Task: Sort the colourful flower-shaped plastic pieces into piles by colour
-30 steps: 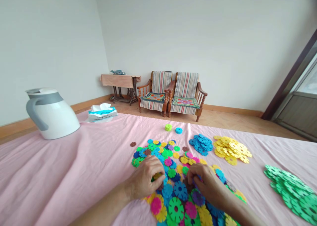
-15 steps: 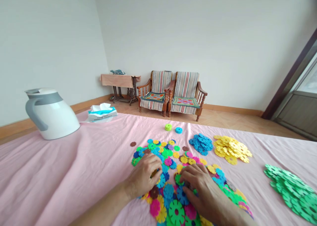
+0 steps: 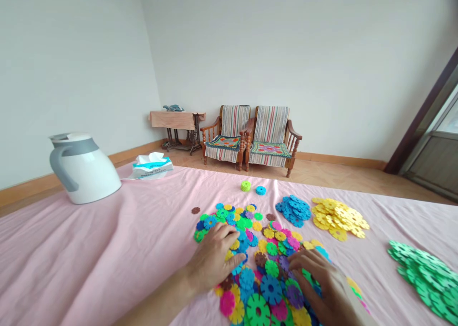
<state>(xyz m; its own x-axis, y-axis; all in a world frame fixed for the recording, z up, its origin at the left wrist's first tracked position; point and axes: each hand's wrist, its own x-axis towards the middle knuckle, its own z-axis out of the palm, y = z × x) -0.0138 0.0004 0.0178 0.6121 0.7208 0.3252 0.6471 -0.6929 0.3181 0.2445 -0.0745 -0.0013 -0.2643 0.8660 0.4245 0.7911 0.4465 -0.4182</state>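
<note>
Several flower-shaped plastic discs lie in a loose mixed pile point(image 3: 271, 289), in green, blue, yellow, pink, purple and brown. My left hand point(image 3: 214, 257) rests over the pile's left side, thumb apart from its bent fingers, with nothing visible held. On the right side, my right hand point(image 3: 322, 278) touches the pile, fingers spread and curved over the discs; some discs are hidden beneath it. Beyond the hands are a blue heap point(image 3: 293, 210) and a yellow heap point(image 3: 339, 218) of the same discs. Farther right lies a green heap point(image 3: 425, 273).
A small light-green stack point(image 3: 245, 186) and a small blue stack point(image 3: 261, 190) stand near the far edge. One brown disc point(image 3: 195, 210) lies alone. At left are a white jug point(image 3: 89, 173) and a tissue box point(image 3: 152, 168), all on a pink cloth point(image 3: 143, 230).
My right hand has moved right, uncovering discs in the middle of the pile. My left hand's fingers have opened out and it has shifted slightly right. The view has shifted slightly.
</note>
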